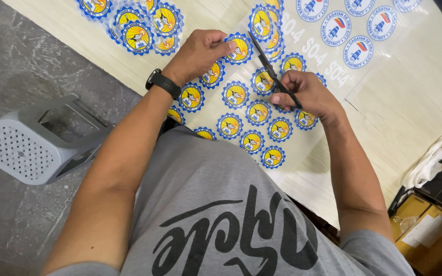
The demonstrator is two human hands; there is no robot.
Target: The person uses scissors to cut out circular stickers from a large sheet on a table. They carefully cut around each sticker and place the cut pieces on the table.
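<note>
— What is the person wearing?
— A grey short-sleeved T-shirt [221, 204] with large black brush-style lettering across the chest, lower centre of the frame.
— Anything on the arms?
— Both forearms are bare. A black watch [163, 83] with a dark strap sits on the left wrist, upper middle; nothing on the right
</note>
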